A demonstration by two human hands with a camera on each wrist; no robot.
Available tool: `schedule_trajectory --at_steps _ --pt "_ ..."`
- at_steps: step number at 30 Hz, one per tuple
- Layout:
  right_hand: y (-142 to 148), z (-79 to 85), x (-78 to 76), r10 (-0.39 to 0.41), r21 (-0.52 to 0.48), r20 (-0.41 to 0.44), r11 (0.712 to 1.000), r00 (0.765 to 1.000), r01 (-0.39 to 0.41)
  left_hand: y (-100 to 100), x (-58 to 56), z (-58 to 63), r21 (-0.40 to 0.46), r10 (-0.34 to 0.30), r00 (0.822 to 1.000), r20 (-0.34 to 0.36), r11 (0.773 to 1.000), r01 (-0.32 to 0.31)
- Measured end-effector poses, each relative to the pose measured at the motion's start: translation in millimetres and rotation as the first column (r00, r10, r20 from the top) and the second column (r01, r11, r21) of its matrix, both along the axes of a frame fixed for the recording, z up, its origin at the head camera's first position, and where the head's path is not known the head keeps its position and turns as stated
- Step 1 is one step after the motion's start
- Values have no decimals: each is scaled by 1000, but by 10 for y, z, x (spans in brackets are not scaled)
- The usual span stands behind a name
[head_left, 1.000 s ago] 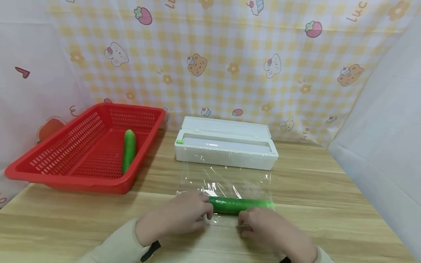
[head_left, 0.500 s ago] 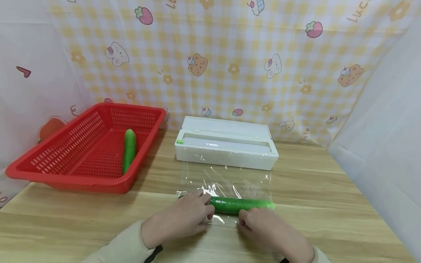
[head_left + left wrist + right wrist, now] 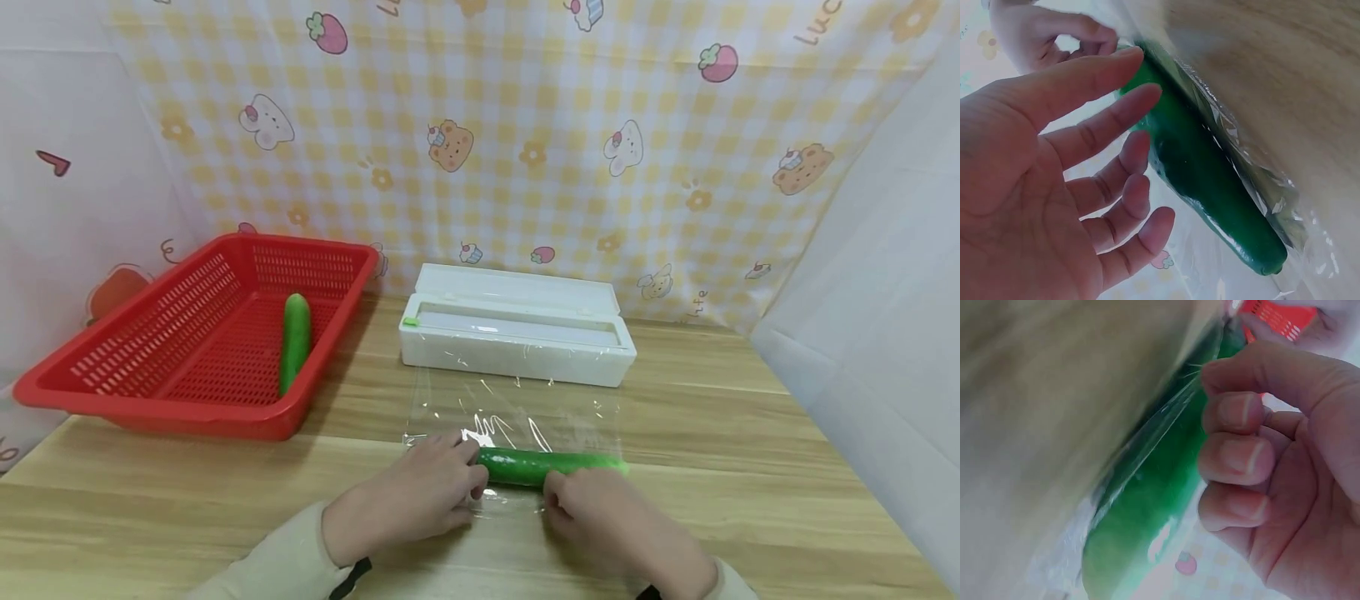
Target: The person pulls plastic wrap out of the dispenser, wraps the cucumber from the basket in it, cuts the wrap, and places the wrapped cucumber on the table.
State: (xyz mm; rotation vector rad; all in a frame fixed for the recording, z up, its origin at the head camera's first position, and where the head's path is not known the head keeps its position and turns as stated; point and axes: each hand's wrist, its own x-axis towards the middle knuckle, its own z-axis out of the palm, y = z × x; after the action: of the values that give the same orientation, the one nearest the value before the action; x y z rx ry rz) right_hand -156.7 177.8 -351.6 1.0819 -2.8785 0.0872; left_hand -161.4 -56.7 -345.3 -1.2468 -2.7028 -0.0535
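At bottom centre, the left hand (image 3: 416,496), loosely open, seems to touch the cucumber (image 3: 517,467); the right hand (image 3: 600,512), curled, appears to pinch the film (image 3: 517,412). The cucumber lies on the film, wrapping apparently barely begun. At left, the basket (image 3: 187,417) holds an unwrapped second cucumber (image 3: 296,342). At centre, the film remains joined to the box (image 3: 517,358), uncut.

Low path from cucumber (image 3: 517,468) to white box (image 3: 517,358) is crossed by clear film (image 3: 517,412); far left is blocked by red basket (image 3: 195,414). Room is offered across tabletop (image 3: 720,404), right of box.
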Motion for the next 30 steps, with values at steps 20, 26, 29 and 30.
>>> schedule_trajectory --at_steps 20,26,29,30 --pt "99 81 -96 4 -120 -172 992 985 -25 16 -67 -58 -50 92 969 -230 993 -106" --pt "123 50 -137 21 -162 -273 984 962 -67 -57 -177 -56 71 69 995 -66 995 -65" --pt "130 29 -171 33 -195 -316 976 948 -99 -121 -235 -42 119 18 998 64 993 -25" --pt "137 25 -183 39 -205 -311 973 949 -107 -141 -254 -36 136 3 993 115 990 -18"
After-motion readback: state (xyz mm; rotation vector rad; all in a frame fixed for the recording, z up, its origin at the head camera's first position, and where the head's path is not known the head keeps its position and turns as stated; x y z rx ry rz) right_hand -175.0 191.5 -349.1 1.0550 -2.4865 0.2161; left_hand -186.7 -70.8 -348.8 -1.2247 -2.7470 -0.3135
